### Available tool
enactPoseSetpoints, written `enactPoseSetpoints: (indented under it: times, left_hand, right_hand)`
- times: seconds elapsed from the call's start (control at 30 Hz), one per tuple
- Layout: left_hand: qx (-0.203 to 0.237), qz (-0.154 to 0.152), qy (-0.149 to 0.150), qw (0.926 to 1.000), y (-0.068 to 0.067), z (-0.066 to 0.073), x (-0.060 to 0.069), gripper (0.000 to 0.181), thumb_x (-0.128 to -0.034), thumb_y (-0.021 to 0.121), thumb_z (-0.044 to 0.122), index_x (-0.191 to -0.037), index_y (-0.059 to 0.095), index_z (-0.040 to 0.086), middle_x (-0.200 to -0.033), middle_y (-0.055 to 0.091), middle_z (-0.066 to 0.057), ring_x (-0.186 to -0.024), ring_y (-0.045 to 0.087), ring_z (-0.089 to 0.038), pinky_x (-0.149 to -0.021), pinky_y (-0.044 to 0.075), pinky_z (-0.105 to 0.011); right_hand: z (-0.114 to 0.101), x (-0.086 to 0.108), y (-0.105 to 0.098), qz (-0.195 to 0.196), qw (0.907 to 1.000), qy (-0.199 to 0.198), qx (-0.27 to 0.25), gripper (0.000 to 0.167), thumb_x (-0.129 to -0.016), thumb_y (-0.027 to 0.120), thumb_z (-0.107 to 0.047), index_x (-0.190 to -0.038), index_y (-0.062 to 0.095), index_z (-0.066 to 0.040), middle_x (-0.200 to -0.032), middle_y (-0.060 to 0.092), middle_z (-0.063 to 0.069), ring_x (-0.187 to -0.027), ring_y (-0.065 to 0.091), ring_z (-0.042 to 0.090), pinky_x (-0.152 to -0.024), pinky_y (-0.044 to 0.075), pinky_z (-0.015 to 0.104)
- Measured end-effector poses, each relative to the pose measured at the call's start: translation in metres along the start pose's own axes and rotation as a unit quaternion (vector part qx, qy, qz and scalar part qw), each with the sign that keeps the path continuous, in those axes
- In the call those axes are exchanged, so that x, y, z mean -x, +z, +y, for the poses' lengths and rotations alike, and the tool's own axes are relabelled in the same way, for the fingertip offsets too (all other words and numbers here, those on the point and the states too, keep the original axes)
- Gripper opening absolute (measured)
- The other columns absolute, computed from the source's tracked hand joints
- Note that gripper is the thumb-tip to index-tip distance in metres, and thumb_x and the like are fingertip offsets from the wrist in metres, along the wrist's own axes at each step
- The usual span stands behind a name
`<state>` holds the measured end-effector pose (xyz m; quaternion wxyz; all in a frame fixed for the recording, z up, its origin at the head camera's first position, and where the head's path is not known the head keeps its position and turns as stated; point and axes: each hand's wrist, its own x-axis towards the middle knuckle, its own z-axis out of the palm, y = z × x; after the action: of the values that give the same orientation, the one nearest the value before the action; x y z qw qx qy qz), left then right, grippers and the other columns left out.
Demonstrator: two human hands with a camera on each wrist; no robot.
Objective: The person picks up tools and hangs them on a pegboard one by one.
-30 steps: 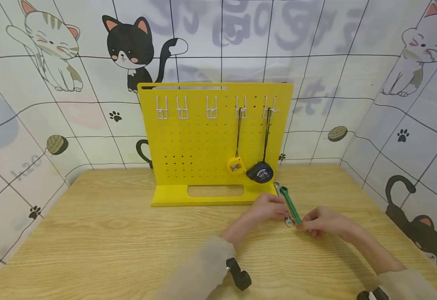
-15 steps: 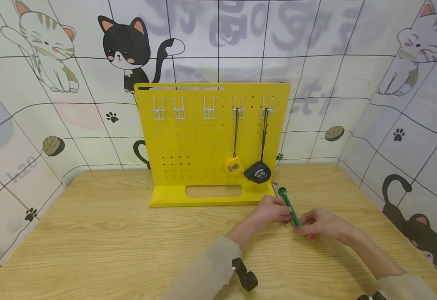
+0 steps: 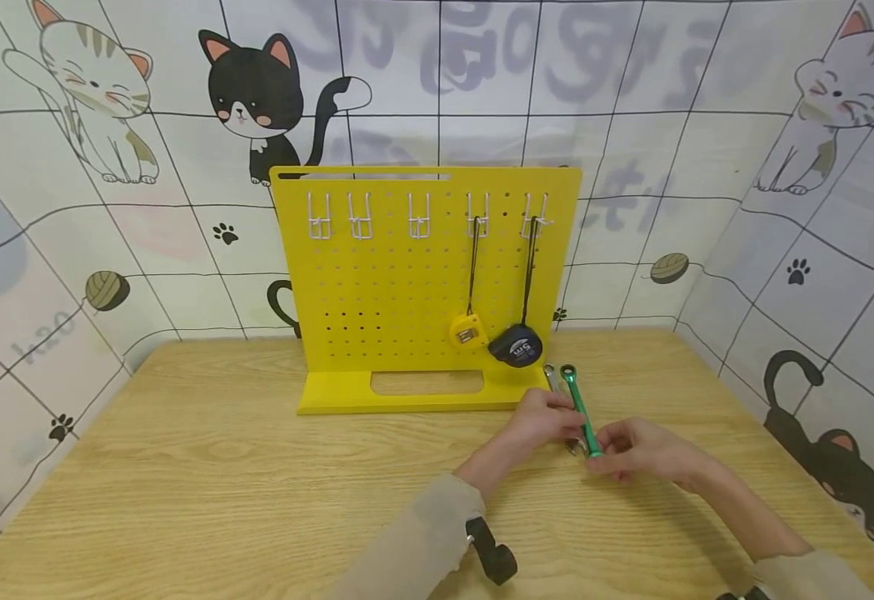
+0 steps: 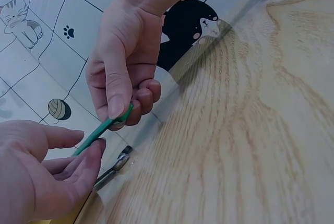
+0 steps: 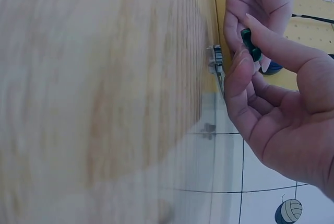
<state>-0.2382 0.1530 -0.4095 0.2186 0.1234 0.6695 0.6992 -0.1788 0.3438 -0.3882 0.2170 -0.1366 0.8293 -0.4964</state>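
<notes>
A green combination wrench (image 3: 576, 392) slants up from the table, its ring end away from me. My right hand (image 3: 650, 450) pinches its near end between thumb and fingers; the right wrist view shows the green open end (image 5: 250, 45) there. My left hand (image 3: 545, 421) holds the shaft partway along, and in the left wrist view the green shaft (image 4: 93, 136) runs between its thumb and fingers. Beneath lies a silver wrench (image 3: 551, 377) on the wood, its middle hidden by the left hand. Its open end (image 5: 216, 59) shows in the right wrist view.
A yellow pegboard stand (image 3: 377, 283) with several white wire hooks stands behind. A small yellow tape measure (image 3: 468, 331) and a black tape measure (image 3: 519, 346) hang from its right hooks by cords. The wooden table (image 3: 257, 492) meets a cat-patterned wall covering.
My left hand has moved right, from beside the silver wrench onto the green wrench's shaft. The green wrench has turned, so its ring end shows more face-on. My right hand keeps its pinch.
</notes>
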Motion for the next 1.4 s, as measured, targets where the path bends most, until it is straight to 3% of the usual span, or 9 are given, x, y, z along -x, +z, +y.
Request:
enactPoseSetpoints:
  times: [0.2,0.53,0.7,0.97,1.17,1.4]
  left_hand:
    - [0.037,0.033,0.022,0.9985,0.0,0.007,0.0,0.012,-0.09,0.072,-0.003,-0.102,0.071,-0.005,-0.083,0.069,-0.005,-0.075,0.068,-0.019,-0.08,0.061,-0.035]
    - [0.068,0.033,0.082,0.9937,-0.006,0.017,0.0,0.008,-0.0891,0.074,-0.003,-0.095,0.068,-0.002,-0.081,0.066,-0.002,-0.071,0.063,-0.011,-0.075,0.06,-0.029]
    - [0.058,0.026,0.115,0.9914,-0.012,0.021,0.001,0.011,-0.0891,0.074,-0.002,-0.098,0.068,-0.003,-0.082,0.067,-0.001,-0.073,0.062,-0.01,-0.074,0.059,-0.026]
    - [0.019,0.02,0.16,0.9867,-0.025,0.027,0.011,0.017,-0.0908,0.075,0.003,-0.105,0.067,-0.001,-0.09,0.07,-0.004,-0.077,0.064,-0.008,-0.077,0.06,-0.029]
    - [0.012,0.011,0.194,0.9808,-0.038,0.035,0.018,0.016,-0.0914,0.074,0.004,-0.104,0.067,-0.002,-0.092,0.072,-0.006,-0.078,0.065,-0.008,-0.076,0.058,-0.025]
    - [0.015,0.033,0.191,0.9809,-0.054,0.04,0.023,0.017,-0.09,0.076,0.004,-0.105,0.068,0.0,-0.091,0.073,-0.005,-0.077,0.066,-0.01,-0.073,0.059,-0.027]
  right_hand:
    - [-0.005,-0.002,0.003,0.008,0.9995,-0.031,-0.002,0.022,-0.095,0.071,-0.013,-0.098,0.058,0.004,-0.078,0.059,0.003,-0.067,0.055,0.012,-0.058,0.05,0.027]
    - [-0.014,-0.007,0.007,0.001,0.997,-0.073,-0.023,0.024,-0.098,0.066,-0.01,-0.107,0.054,0.01,-0.086,0.061,0.011,-0.069,0.056,0.013,-0.059,0.052,0.031]
    - [-0.016,-0.01,0.009,0.013,0.9962,-0.085,-0.015,0.019,-0.101,0.063,-0.012,-0.103,0.056,0.006,-0.083,0.061,0.009,-0.069,0.057,0.017,-0.063,0.052,0.035]
    - [-0.02,-0.018,0.014,0.03,0.9881,-0.151,0.007,0.014,-0.101,0.06,-0.007,-0.097,0.056,0.005,-0.079,0.061,0.016,-0.067,0.058,0.021,-0.062,0.051,0.035]
    - [-0.027,-0.026,0.023,0.054,0.9825,-0.177,0.018,0.013,-0.1,0.063,-0.008,-0.097,0.056,0.003,-0.077,0.056,0.026,-0.066,0.054,0.034,-0.058,0.049,0.038]
    - [-0.04,-0.038,0.035,0.084,0.9824,-0.166,0.02,0.015,-0.099,0.067,-0.011,-0.096,0.057,-0.001,-0.077,0.059,0.008,-0.062,0.053,0.029,-0.05,0.047,0.037]
